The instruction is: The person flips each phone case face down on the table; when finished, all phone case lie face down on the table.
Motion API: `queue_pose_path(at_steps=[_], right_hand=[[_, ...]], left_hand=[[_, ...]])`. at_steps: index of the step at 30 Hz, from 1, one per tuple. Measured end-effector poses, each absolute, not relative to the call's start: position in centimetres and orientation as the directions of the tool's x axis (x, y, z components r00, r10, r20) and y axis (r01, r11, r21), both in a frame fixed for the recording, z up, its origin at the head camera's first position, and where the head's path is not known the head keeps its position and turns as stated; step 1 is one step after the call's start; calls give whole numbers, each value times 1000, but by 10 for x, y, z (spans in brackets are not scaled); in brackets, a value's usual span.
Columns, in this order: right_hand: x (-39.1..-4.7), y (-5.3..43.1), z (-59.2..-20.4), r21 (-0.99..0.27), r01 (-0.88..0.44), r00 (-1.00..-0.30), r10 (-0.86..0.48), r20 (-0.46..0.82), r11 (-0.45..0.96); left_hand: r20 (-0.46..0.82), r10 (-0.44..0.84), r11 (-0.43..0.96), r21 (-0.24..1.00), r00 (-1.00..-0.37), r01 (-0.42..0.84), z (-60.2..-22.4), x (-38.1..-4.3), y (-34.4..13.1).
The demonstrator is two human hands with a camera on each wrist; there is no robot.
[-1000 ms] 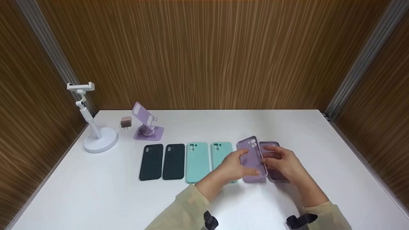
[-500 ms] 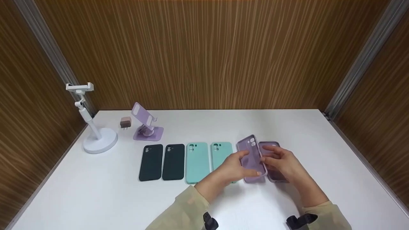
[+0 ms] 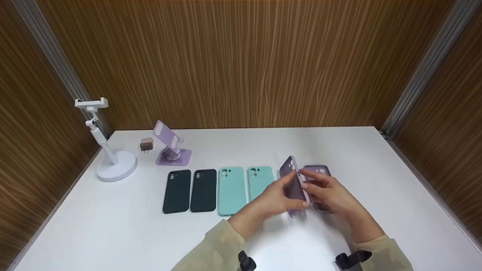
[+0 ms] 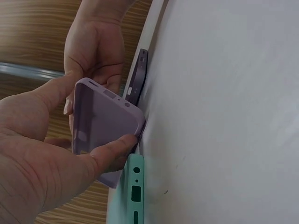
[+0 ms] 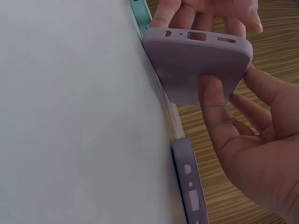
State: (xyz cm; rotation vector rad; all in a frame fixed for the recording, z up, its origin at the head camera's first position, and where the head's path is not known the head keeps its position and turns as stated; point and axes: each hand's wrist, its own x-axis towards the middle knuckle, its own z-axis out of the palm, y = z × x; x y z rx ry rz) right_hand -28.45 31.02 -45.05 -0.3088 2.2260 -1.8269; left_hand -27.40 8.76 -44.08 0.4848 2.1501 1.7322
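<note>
A purple phone case (image 3: 292, 186) is tipped up on its long edge, its hollow inside turned toward the left. My left hand (image 3: 271, 197) holds it, fingers at the far long side and thumb at the lower right corner. From the other side my right hand (image 3: 331, 194) pinches its right edge; in the right wrist view the thumb (image 5: 212, 91) presses the case's back (image 5: 187, 60). Just right of it lies a second, darker purple phone case (image 3: 315, 168), partly hidden by the right hand. A teal phone case (image 3: 260, 180) lies close left, partly behind the left hand.
Another teal case (image 3: 231, 192) and two black phone cases (image 3: 177, 192) continue the row leftward. Behind them stand a purple folding phone stand (image 3: 179, 158), a pink plug charger (image 3: 147, 143) and a white phone stand (image 3: 116, 167). A wood-grain panel (image 3: 241, 64) borders the white table.
The held purple case has turned from leaning nearly flat to standing steeply on edge. My right fingers have shifted up onto its right edge; the other cases stay put.
</note>
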Motion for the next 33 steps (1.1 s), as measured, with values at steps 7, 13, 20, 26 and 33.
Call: queue_pose_path(at_steps=[7,13,20,26,33], right_hand=[[-284,309,-452,-985,-16,-934,-354,-47,171],[-284,308,-452,-983,-21,-930,-365,-49,185],[-284,309,-450,-979,-39,-920,-390,-42,199],[-286,307,-451,-982,-42,-914,-404,-37,186],[-284,304,-453,-986,-25,-906,-421,-46,162]], left_hand=[[-39,483,237,967,-875,88,-441,-275,86],[-65,479,213,976,-875,44,-440,-277,86],[-116,476,142,988,-872,-53,-438,-277,84],[-154,464,78,988,-872,-133,-436,-276,82],[-170,455,-36,977,-874,-209,-440,-273,85]])
